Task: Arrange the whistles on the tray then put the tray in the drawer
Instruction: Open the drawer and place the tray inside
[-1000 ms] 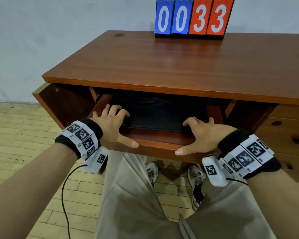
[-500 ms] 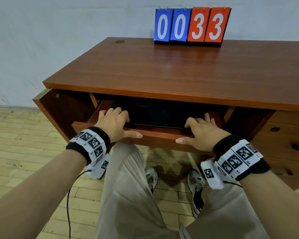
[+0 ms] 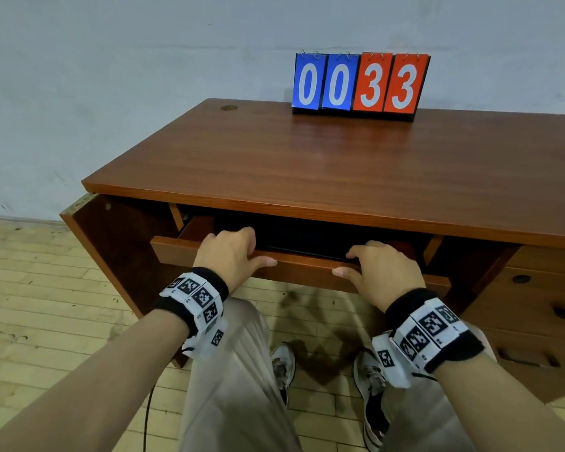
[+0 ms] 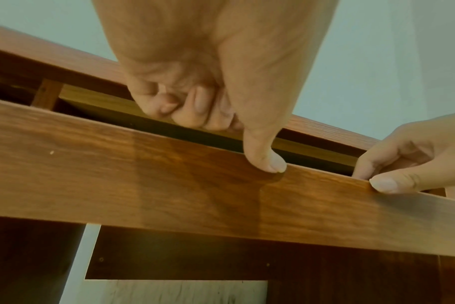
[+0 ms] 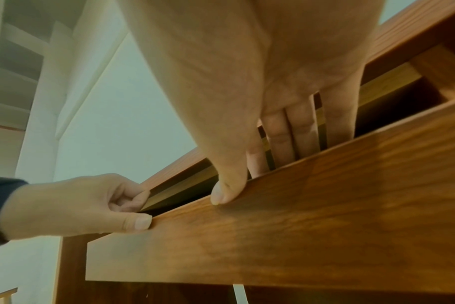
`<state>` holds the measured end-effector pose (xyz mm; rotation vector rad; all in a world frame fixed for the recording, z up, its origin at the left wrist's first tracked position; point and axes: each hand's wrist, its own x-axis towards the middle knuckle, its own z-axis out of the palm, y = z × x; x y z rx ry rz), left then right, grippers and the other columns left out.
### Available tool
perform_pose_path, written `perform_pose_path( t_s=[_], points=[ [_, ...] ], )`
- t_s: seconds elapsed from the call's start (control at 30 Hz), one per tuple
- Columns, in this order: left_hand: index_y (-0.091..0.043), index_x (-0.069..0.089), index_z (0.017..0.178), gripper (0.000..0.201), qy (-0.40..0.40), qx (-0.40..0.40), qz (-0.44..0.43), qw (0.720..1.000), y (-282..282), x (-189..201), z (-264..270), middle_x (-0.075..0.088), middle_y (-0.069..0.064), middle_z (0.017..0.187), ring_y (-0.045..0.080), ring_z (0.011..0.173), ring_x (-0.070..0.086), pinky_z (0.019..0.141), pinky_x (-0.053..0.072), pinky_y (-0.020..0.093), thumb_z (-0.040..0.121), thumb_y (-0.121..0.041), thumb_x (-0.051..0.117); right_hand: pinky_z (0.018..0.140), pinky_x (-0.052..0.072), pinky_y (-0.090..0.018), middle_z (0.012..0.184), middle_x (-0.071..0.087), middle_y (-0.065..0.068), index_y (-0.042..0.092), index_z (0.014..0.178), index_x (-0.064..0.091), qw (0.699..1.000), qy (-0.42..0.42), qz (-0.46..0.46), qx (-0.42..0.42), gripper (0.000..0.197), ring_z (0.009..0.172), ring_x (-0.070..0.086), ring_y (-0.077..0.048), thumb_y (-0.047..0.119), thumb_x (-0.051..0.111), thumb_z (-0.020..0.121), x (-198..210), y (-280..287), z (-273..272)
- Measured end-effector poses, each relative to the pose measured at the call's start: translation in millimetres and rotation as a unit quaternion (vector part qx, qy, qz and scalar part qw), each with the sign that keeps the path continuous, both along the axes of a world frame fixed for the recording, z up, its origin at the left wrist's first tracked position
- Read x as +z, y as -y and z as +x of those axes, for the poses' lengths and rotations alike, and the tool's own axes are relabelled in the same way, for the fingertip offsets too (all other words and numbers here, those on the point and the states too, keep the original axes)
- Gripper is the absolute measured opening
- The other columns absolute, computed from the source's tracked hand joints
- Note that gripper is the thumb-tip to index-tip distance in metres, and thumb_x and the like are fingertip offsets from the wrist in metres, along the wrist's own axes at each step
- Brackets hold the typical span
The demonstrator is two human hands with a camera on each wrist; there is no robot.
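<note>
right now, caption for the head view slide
Both hands, left hand and right hand, grip the drawer front.

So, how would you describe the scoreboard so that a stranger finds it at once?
Start from the brown wooden desk against the pale wall. At its back edge stands the scoreboard, upright. It is the only thing on the desktop: four flip cards, two blue zeros and two red threes.

The flip scoreboard (image 3: 361, 84) on the desk (image 3: 307, 164) reads 00 in blue, 33 in red.
</note>
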<state>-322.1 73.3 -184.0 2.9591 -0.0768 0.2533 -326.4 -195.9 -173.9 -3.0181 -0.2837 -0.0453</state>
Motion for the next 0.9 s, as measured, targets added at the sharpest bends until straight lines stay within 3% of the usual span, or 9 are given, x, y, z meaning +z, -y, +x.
perform_pose_path(
  t_s=[0.1, 0.23, 0.43, 0.57, 0.67, 0.8, 0.9],
  points=[
    [-0.024, 0.047, 0.072, 0.051, -0.040, 0.012, -0.028, 0.999, 1.7, 0.6, 5.1, 0.059, -0.003, 0.071, 0.017, 0.065, 0.057, 0.060, 0.052, 0.032, 0.084, -0.072, 0.058, 0.072, 0.050, -0.034, 0.117, 0.062, 0.002, 0.027, 0.126, 0.062, 1.000, 0.010, 0.007, 0.002, 0.052, 0.106, 0.061, -0.021, 0.065, 0.053, 0.090, -2.0, 0.1, 6.5],
    [-0.025, 0.049, 0.069, 0.052, -0.019, 0.003, -0.044, 0.999, -0.3, -9.1, 13.0, 0.059, -0.003, 0.065, 0.018, 0.065, 0.058, 0.059, 0.053, 0.032, 0.085, -0.074, 0.055, 0.068, 0.044, -0.030, 0.113, 0.063, 0.007, 0.030, 0.121, 0.063, 0.997, 0.072, 0.008, 0.009, 0.045, 0.108, 0.058, -0.017, 0.063, 0.054, 0.091, -9.0, 0.8, 9.4],
    [-0.027, 0.054, 0.068, 0.042, 0.000, -0.003, -0.083, 0.997, 2.1, -17.8, 24.6, 0.058, -0.003, 0.054, 0.016, 0.059, 0.060, 0.057, 0.052, 0.030, 0.091, -0.062, 0.059, 0.068, 0.045, -0.033, 0.089, 0.058, 0.010, 0.030, 0.090, 0.063, 0.986, 0.161, 0.046, 0.014, 0.025, 0.092, 0.054, -0.018, 0.054, 0.062, 0.089, -17.4, 4.5, 11.7],
    [-0.026, 0.064, 0.074, 0.033, -0.013, -0.011, -0.106, 0.994, 3.9, -19.8, 36.0, 0.061, -0.005, 0.058, 0.016, 0.064, 0.063, 0.063, 0.056, 0.032, 0.094, -0.052, 0.059, 0.058, 0.043, -0.029, 0.079, 0.054, 0.010, 0.030, 0.089, 0.056, 0.993, 0.106, 0.057, -0.004, 0.023, 0.074, 0.060, -0.017, 0.050, 0.050, 0.097, -18.0, 6.5, 14.4],
    [-0.024, 0.068, 0.087, 0.026, -0.031, -0.017, -0.113, 0.993, 5.2, -19.4, 43.4, 0.062, -0.005, 0.070, 0.020, 0.077, 0.065, 0.071, 0.058, 0.035, 0.095, -0.046, 0.057, 0.061, 0.043, -0.030, 0.080, 0.055, 0.008, 0.029, 0.093, 0.060, 0.997, 0.069, 0.040, -0.015, 0.024, 0.076, 0.064, -0.021, 0.047, 0.045, 0.099, -18.9, 8.5, 19.4],
    [-0.018, 0.069, 0.092, 0.021, -0.028, -0.020, -0.119, 0.992, 7.1, -19.2, 44.7, 0.063, 0.000, 0.082, 0.024, 0.085, 0.064, 0.076, 0.056, 0.035, 0.094, -0.036, 0.060, 0.062, 0.044, -0.031, 0.075, 0.053, 0.006, 0.028, 0.092, 0.061, 0.997, 0.060, 0.044, -0.022, 0.025, 0.076, 0.066, -0.025, 0.045, 0.045, 0.099, -21.4, 9.0, 27.7],
    [-0.018, 0.066, 0.093, 0.015, -0.029, -0.039, -0.116, 0.992, 7.6, -18.0, 40.8, 0.056, -0.003, 0.083, 0.022, 0.094, 0.061, 0.083, 0.052, 0.033, 0.093, -0.033, 0.062, 0.063, 0.048, -0.032, 0.076, 0.054, 0.005, 0.026, 0.093, 0.062, 0.998, 0.041, 0.042, -0.025, 0.025, 0.078, 0.066, -0.027, 0.044, 0.045, 0.099, -19.8, 7.9, 28.7]
  ],
)
